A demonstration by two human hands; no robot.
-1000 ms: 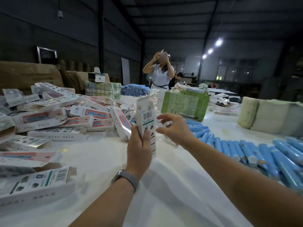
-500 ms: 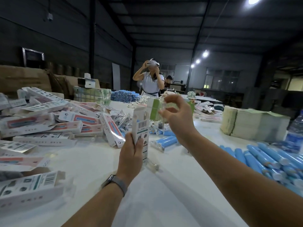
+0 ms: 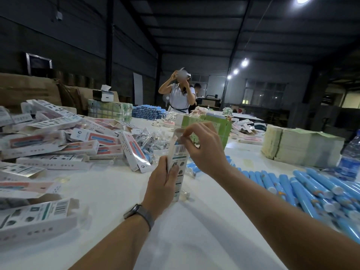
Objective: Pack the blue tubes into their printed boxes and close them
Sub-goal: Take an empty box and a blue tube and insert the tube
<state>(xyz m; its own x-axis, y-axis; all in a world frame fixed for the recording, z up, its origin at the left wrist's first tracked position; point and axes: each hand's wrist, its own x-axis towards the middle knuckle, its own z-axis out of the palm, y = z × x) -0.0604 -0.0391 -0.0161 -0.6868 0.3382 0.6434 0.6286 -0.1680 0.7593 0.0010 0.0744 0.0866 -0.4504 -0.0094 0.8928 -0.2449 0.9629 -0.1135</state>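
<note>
Your left hand (image 3: 162, 184) grips the upright printed box (image 3: 177, 162) above the tabletop (image 3: 194, 230); your right hand (image 3: 204, 151) pinches its top flap. You seem to be closing it: tuck the flap next. Blue tubes (image 3: 303, 184) lie right of your right hand.

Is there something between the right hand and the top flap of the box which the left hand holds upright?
Nothing visible stands between them. The right hand is already at the top flap of the printed box and pinches it with thumb and fingers, while the left hand grips the box lower down.
</note>
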